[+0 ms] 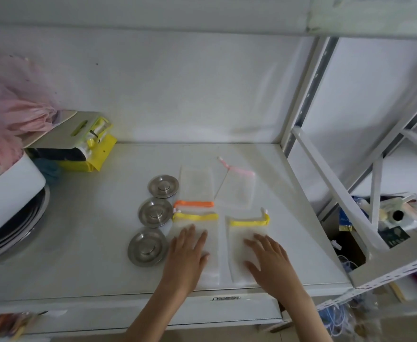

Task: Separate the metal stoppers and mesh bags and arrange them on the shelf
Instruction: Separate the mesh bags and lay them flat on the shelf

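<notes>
Three round metal stoppers lie in a column on the white shelf [91,255]: far one [163,186], middle one [155,212], near one [148,246]. To their right lie white mesh bags in two rows: an orange-trimmed bag [196,186] and a pink-trimmed bag [237,190] behind, two yellow-trimmed bags in front. My left hand [186,257] rests flat, fingers apart, on the left yellow-trimmed bag [212,245]. My right hand [267,259] lies flat on the right yellow-trimmed bag [239,233].
At the shelf's left stand a white bin [7,191] over stacked metal plates, a yellow packet [89,154] with a board on top, and pink netting [10,95]. The shelf's upright frame [308,95] rises at right, with cluttered boxes [394,218] beyond.
</notes>
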`<act>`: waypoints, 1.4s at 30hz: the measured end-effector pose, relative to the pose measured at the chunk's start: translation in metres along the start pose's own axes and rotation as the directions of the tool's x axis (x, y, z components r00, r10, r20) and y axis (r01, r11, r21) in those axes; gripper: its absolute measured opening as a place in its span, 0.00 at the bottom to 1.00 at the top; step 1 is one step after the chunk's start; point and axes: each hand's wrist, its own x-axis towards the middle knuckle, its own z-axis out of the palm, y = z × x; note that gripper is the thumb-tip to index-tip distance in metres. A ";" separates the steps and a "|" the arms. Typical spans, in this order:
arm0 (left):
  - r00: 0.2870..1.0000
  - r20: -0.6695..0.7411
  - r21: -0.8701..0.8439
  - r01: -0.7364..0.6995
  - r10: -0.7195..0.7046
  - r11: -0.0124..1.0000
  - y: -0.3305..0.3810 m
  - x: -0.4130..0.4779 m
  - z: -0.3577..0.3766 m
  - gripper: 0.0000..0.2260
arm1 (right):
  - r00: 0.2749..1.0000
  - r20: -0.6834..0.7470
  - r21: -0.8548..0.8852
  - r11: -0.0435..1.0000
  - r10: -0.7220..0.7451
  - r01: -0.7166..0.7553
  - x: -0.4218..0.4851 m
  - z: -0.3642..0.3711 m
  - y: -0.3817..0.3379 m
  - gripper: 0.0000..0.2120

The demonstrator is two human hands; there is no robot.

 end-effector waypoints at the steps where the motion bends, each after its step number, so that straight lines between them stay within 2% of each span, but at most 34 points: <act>1: 1.000 -0.016 -0.009 -0.012 0.012 1.000 0.000 0.000 -0.002 0.25 | 1.000 -0.001 0.004 1.000 -0.005 0.005 -0.001 0.000 0.000 0.25; 4: 1.000 0.023 -0.061 0.023 -0.022 0.998 0.002 0.000 -0.003 0.23 | 0.997 0.049 -0.001 0.998 -0.064 0.064 -0.001 0.006 -0.006 0.28; 6: 1.000 -0.009 -0.111 0.024 -0.026 0.993 0.005 0.000 -0.003 0.22 | 0.995 0.072 -0.017 0.997 -0.071 0.072 0.001 0.006 -0.009 0.27; 7: 1.000 0.021 -0.132 0.019 -0.016 0.991 0.008 0.001 -0.004 0.22 | 0.996 0.063 -0.016 0.998 -0.065 0.066 0.005 0.003 -0.009 0.26; 9: 1.000 0.017 -0.124 0.025 -0.023 0.992 0.008 0.009 -0.009 0.21 | 0.999 -0.016 0.018 0.999 -0.047 0.047 0.018 -0.005 -0.010 0.21; 11: 0.998 -0.056 -0.093 0.037 -0.043 0.995 0.008 0.020 -0.018 0.19 | 0.988 -0.154 0.076 0.997 -0.019 0.031 0.039 -0.015 -0.011 0.16; 13: 0.992 -0.114 -0.113 0.045 -0.058 0.993 0.003 0.037 -0.023 0.16 | 0.972 -0.233 0.124 0.992 0.012 0.017 0.065 -0.022 -0.013 0.15; 16: 0.986 -0.164 -0.150 0.015 -0.040 0.989 -0.010 0.065 -0.023 0.18 | 0.981 -0.192 0.110 0.994 0.028 -0.007 0.103 -0.023 -0.014 0.19; 18: 0.993 -0.108 -0.130 0.023 -0.038 0.991 -0.018 0.082 -0.021 0.21 | 0.994 -0.111 0.070 0.997 0.022 -0.014 0.122 -0.021 -0.014 0.21; 21: 0.998 -0.048 -0.140 0.038 -0.045 0.989 -0.027 0.099 -0.017 0.21 | 0.999 -0.052 -0.053 0.999 0.007 -0.010 0.136 -0.017 -0.014 0.18; 26: 0.996 -0.082 -0.113 0.029 -0.039 0.993 -0.033 0.113 -0.020 0.13 | 0.997 -0.068 -0.221 0.975 -0.025 0.009 0.137 -0.017 -0.015 0.13; 30: 0.998 -0.052 -0.208 0.017 -0.029 0.978 -0.038 0.121 -0.029 0.11 | 0.998 -0.064 -0.195 0.981 -0.017 0.004 0.135 -0.013 -0.016 0.14; 33: 1.000 -0.013 -0.209 -0.030 0.028 0.977 -0.043 0.125 -0.034 0.10 | 0.996 -0.094 -0.165 0.986 0.002 -0.018 0.131 -0.010 -0.018 0.12; 36: 0.998 -0.042 -0.231 -0.053 0.044 0.972 -0.043 0.125 -0.037 0.08 | 0.992 -0.125 -0.137 0.990 0.026 -0.043 0.126 -0.011 -0.020 0.11; 42: 0.995 -0.020 -0.155 -0.103 0.102 0.982 -0.046 0.126 -0.047 0.10 | 0.992 -0.121 -0.147 0.988 0.026 -0.044 0.121 -0.017 -0.027 0.12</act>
